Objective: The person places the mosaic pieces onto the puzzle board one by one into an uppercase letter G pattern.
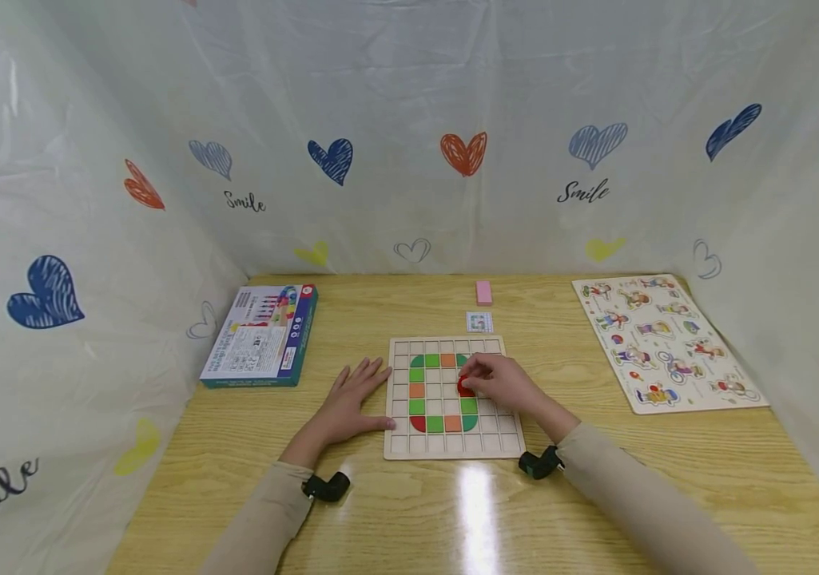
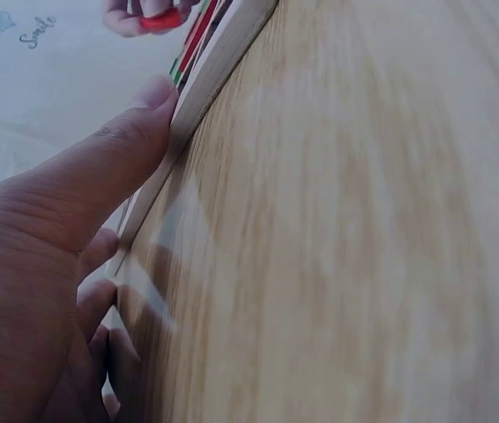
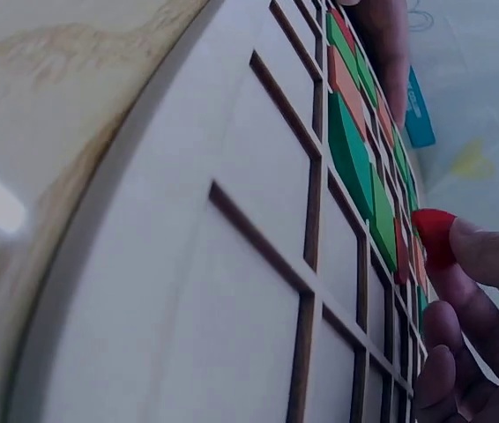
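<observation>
On the table lies a wooden grid board (image 1: 513,444) with a ring of green, orange and red tiles set in its squares. My left hand (image 1: 351,406) is spread flat at the board's left edge, the thumb (image 2: 148,110) against its side. Over the right side of the ring, my right hand (image 1: 508,385) pinches a red tile with a curved edge (image 3: 435,236) between thumb and fingers. Just below the held piece, another red tile (image 3: 400,251) sits in the grid beside a light green tile (image 3: 383,220). A red corner tile (image 1: 418,423) fills the ring's lower left.
Behind the board lie a small pattern card (image 1: 479,322) and a pink block (image 1: 483,293). A blue game box (image 1: 258,339) is at the left. To the right is a wooden picture puzzle (image 1: 668,343). A curtain printed with hearts (image 1: 409,216) hangs around the table.
</observation>
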Available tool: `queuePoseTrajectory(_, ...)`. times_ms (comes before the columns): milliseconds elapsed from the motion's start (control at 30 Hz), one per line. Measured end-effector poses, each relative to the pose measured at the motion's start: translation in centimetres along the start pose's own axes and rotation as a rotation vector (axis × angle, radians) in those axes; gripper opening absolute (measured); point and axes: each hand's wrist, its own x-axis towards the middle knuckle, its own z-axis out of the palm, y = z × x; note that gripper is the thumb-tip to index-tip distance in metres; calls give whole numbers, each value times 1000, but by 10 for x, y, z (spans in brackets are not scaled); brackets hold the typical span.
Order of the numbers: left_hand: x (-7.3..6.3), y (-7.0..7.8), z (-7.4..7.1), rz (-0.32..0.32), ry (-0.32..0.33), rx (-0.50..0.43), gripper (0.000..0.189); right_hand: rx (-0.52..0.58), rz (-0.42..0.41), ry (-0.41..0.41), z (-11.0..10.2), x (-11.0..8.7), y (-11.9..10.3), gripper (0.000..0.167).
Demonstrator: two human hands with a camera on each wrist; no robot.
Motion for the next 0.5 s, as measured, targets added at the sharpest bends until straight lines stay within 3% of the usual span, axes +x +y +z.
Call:
queuePoseTrajectory(233,0,1,0,-6,-5,4,98,-5,-45,-16,13,8,-4,7)
queuePoseTrajectory(500,1,0,1,-9,-1,10,99,-135,-83,-26,20,9,-11,7)
